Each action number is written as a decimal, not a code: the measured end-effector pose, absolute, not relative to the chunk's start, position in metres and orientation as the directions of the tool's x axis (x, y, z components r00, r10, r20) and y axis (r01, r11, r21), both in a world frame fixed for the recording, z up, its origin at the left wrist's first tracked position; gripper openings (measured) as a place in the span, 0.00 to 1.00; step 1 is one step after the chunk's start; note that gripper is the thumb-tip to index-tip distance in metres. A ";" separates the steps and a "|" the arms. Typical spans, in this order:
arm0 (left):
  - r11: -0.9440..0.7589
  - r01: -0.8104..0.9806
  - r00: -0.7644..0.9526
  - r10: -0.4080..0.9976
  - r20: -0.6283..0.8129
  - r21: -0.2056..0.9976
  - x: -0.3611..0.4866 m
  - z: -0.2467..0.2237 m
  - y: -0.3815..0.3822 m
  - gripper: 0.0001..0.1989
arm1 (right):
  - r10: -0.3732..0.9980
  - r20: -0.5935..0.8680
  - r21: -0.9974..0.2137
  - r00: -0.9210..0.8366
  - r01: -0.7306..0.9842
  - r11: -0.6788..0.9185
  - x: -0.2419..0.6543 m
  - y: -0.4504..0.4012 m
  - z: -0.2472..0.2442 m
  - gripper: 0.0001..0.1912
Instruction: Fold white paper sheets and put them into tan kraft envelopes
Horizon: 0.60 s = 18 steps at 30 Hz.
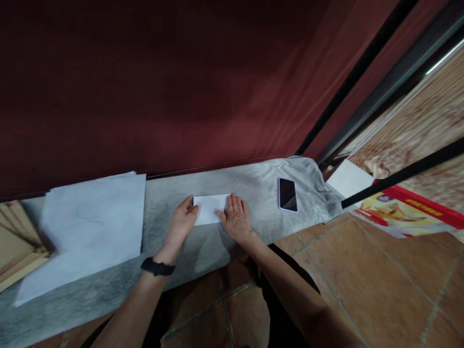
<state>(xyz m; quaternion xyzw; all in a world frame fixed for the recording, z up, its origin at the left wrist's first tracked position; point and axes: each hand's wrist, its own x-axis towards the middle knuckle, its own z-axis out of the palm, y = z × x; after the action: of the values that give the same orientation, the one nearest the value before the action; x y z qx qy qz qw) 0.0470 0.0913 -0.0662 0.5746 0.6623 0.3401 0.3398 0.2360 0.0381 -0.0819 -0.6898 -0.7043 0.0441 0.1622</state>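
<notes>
A small white piece of paper (209, 209), apparently folded, lies on the grey cloth-covered bench between my hands. My left hand (184, 217) pinches its left edge, thumb on top and fingers curled at the upper left corner. Flat across the right end of the paper rests my right hand (236, 217), its fingers stretched out together and the thumb apart. Part of the paper's right end is hidden under that hand. A dark band is around my left wrist.
To the left lies a stack of large white sheets (97, 222), beside a wooden frame-like box (21, 241). A phone (288, 195) rests right of my hands. A dark red wall (181, 96) stands behind the bench. Black bars and a colourful carton (402, 210) are at right.
</notes>
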 end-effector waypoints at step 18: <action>0.220 -0.302 -0.073 0.965 -0.253 0.927 0.056 -0.032 0.079 0.22 | 0.946 0.207 -0.461 -0.251 0.827 0.321 0.228 0.037 -0.045 0.27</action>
<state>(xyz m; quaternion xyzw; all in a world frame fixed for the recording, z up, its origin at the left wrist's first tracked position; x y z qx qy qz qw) 0.0559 0.0787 -0.0319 0.3283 0.5043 0.5313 0.5963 0.2283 0.0366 -0.0450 -0.5681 -0.7801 0.1301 0.2275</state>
